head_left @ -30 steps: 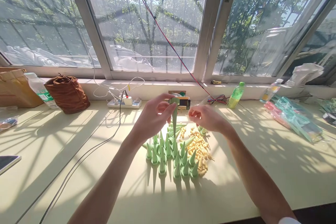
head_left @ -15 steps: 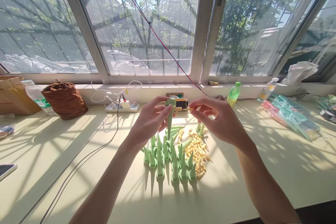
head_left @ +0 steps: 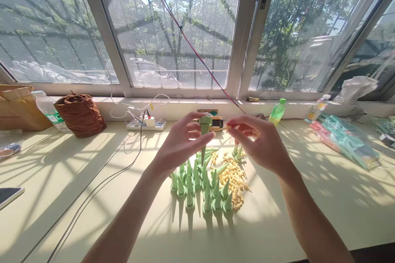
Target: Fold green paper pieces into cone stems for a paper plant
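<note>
My left hand [head_left: 180, 144] is closed on a green cone-shaped spike [head_left: 204, 133], held point down above the table. My right hand [head_left: 262, 144] pinches a small yellow peg [head_left: 225, 127] at the fingertips, just right of the cone's wide top. Below the hands, several green cones [head_left: 202, 191] stand upright in a cluster on the pale table [head_left: 92, 197]. A pile of small yellow pegs [head_left: 233, 176] lies to the right of them, and a few green cones [head_left: 205, 155] lie flat behind.
A power strip [head_left: 145, 123] with cables, a brown bag [head_left: 80, 115], a cardboard box [head_left: 18, 109] and a water bottle [head_left: 47, 109] sit at the back left. A green bottle [head_left: 277, 111], another bottle [head_left: 316, 109] and clear plastic bags [head_left: 348, 141] lie at the right. A phone [head_left: 9, 195] lies at the left edge.
My right hand rose from the pile with a yellow peg and came close to the top of the cone. My left hand kept the cone in nearly the same place.
</note>
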A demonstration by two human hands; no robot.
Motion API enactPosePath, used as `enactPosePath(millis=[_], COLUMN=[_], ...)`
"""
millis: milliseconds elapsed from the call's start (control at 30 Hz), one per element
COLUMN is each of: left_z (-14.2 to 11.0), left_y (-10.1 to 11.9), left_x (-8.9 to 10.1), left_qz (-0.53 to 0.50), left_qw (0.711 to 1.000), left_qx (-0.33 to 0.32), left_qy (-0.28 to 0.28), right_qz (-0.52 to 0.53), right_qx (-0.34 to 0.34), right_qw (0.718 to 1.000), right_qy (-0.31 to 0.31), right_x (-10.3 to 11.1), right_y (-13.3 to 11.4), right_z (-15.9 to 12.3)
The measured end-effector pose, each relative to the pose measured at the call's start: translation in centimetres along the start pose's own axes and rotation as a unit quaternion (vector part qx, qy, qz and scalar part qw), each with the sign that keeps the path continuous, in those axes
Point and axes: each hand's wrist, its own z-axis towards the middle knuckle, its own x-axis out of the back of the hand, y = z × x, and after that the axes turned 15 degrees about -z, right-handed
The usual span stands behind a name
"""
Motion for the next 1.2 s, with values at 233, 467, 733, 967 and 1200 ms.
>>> enactPosePath(millis=[233,467,733,967,1200], left_z=[0.0,-0.1,0.0,-0.3,-0.2], left_y=[-0.1,-0.4,-1.2,-1.2,-1.4], left_x=[0.0,-0.8,-1.4,-1.8,-1.9], left_qz=[0.002,0.050,0.097,0.137,0.142], left_qw=[1.000,0.997,0.989,0.977,0.976], left_qx=[-0.010,-0.057,-0.108,-0.152,-0.154], left_qy=[-0.002,0.010,0.038,0.063,0.065], right_qz=[0.005,0.000,-0.010,-0.013,-0.029], right_qx=[-0.003,0.035,0.050,0.041,0.030], right_qw=[1.000,0.999,0.999,0.999,0.999], right_qy=[0.004,0.006,0.012,0.023,0.022], right_x=[-0.1,-0.5,-0.9,-0.9,-1.2], right_y=[0.1,-0.1,-0.3,-0.4,-0.2], right_z=[0.0,0.1,0.0,-0.1,0.1])
